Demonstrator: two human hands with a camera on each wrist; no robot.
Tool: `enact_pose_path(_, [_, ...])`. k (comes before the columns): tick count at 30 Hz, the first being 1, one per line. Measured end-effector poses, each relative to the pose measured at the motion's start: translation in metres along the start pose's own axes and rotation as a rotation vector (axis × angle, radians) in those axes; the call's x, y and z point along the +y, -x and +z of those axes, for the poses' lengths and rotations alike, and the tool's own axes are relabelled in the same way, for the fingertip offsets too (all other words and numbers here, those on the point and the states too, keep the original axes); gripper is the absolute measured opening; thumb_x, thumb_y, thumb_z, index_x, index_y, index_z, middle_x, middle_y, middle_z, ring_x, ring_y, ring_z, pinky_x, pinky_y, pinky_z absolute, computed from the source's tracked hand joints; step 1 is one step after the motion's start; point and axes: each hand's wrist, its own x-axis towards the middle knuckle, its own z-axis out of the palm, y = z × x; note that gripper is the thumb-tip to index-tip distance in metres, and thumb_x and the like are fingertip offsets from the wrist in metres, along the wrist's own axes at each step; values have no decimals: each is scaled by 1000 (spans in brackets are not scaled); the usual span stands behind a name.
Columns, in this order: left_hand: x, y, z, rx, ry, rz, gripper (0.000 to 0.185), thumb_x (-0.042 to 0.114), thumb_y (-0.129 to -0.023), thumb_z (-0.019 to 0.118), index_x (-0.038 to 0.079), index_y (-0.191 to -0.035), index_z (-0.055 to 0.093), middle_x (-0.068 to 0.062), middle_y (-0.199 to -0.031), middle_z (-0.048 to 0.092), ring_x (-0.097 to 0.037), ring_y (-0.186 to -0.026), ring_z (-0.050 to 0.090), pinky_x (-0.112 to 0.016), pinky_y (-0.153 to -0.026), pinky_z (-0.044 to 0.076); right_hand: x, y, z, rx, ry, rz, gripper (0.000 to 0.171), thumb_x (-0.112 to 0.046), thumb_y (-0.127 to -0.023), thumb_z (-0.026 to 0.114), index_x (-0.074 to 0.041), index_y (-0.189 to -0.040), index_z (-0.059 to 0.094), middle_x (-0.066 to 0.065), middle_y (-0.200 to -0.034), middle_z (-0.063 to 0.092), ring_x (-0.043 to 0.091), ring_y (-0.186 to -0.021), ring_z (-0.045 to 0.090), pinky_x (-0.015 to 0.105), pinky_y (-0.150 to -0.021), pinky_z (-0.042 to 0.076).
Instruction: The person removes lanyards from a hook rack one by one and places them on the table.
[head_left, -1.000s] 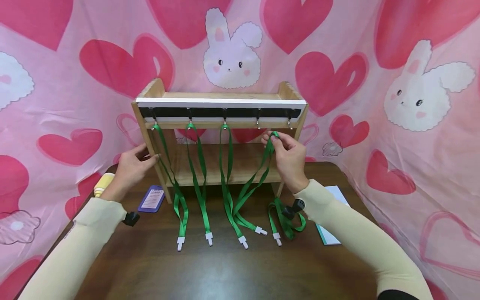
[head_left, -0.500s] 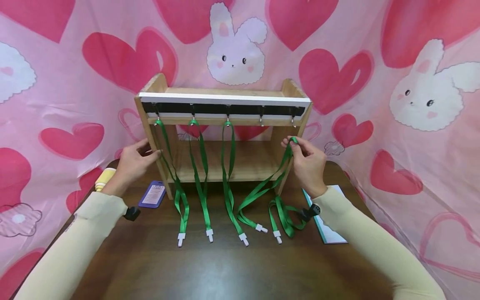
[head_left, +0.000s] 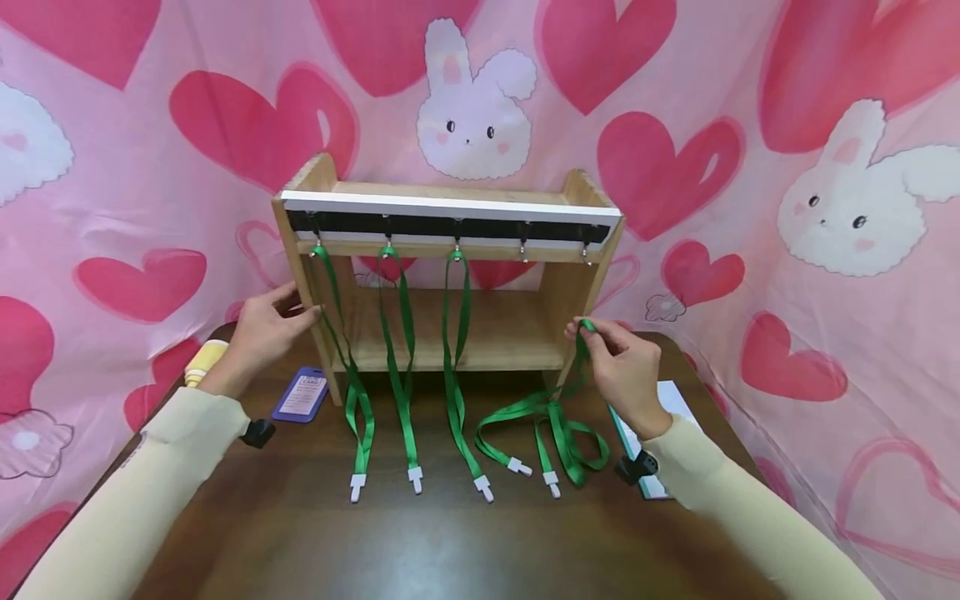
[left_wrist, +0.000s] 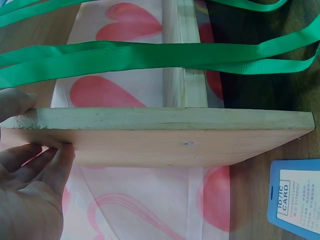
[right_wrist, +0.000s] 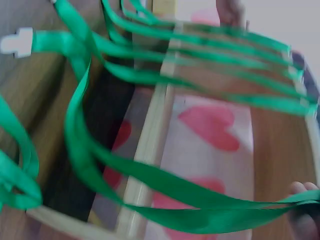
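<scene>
My left hand [head_left: 266,333] grips the left side panel of a wooden shelf rack [head_left: 457,315]. In the left wrist view the thumb lies on one face of the panel [left_wrist: 170,120], the fingers on the other. My right hand [head_left: 628,375] pinches the loop end of a green lanyard [head_left: 510,411] beside the rack's right leg. That lanyard's white clip [head_left: 519,467] rests on the table. Three other green lanyards [head_left: 407,333] hang from hooks on the front rail; two hooks [head_left: 524,250] at the right carry nothing. Another lanyard [head_left: 566,446] lies bunched near the right leg.
A blue-framed ID card holder [head_left: 301,395] lies left of the rack on the dark wooden table [head_left: 420,550]. Behind my left wrist is a yellow bottle [head_left: 204,362]. Partly under my right forearm lies a white pad [head_left: 675,400]. A pink heart-patterned cloth [head_left: 255,200] surrounds the table.
My right hand has moved right and then down, away from the hooks, drawing the lanyard's loop with it. My left hand stays on the side panel.
</scene>
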Motion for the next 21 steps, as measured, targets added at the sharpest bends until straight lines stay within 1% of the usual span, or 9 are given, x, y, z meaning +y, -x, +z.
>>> enact_pose_path(1, [0,0,0,-1,-2,4,67,36,-98,66,7,-154,43,-26,-144,58,-43,-125,61,-15,-86,56,-4,4,1,-38,12,-8,17,0,-94,68,2,-108,77,19,-99,79,1,-91,76,12,-83,58])
enact_pose_path(3, [0,1,1,0,-3,9,66,35,-98,66,6,-154,43,-27,-144,57,-43,-125,61,-23,-89,57,-15,13,3,-117,28,-5,16,-3,-94,69,-1,-107,78,13,-99,80,3,-91,76,13,-83,58])
enact_pose_path(6, [1,1,2,7,-2,22,65,33,-99,65,5,-153,43,-28,-143,57,-45,-125,61,-36,-93,54,-33,23,8,-210,-15,15,15,-4,-94,70,-3,-107,78,9,-99,80,7,-91,77,17,-83,60])
enact_pose_path(8, [0,1,3,8,6,33,65,33,-99,65,5,-153,43,-29,-144,57,-46,-125,61,-40,-94,52,-41,27,12,-250,-57,56,14,-5,-94,69,-4,-106,78,9,-98,80,10,-90,77,19,-83,60])
enact_pose_path(10, [0,2,4,11,5,39,64,34,-99,65,6,-153,44,-28,-143,57,-46,-124,61,-39,-94,53,-46,31,18,-287,-123,127,15,-5,-95,69,-3,-106,77,11,-98,80,12,-89,78,21,-85,61])
enact_pose_path(12, [-1,4,3,15,-3,37,64,34,-99,65,6,-152,45,-28,-142,58,-45,-123,62,-35,-92,55,-46,35,24,-323,-163,240,17,-10,-96,68,-4,-109,77,10,-99,80,13,-90,78,22,-87,61])
enact_pose_path(16, [-3,8,3,12,-23,29,64,33,-99,65,4,-152,45,-30,-141,58,-47,-122,62,-40,-92,55,-37,44,36,-366,-169,433,20,-15,-97,68,-6,-114,76,9,-102,80,14,-91,78,26,-89,61])
enact_pose_path(18, [-3,7,3,10,-20,34,64,34,-99,65,4,-152,45,-30,-141,58,-48,-123,62,-44,-94,53,-28,47,41,-358,-149,474,20,-15,-97,68,-7,-113,77,9,-101,80,15,-91,78,28,-88,61])
enact_pose_path(21, [-1,5,3,20,-15,43,64,36,-98,65,5,-151,47,-29,-141,58,-47,-123,62,-46,-94,52,-15,47,49,-326,-145,528,18,-14,-97,67,-9,-111,78,9,-99,81,18,-89,79,29,-86,63])
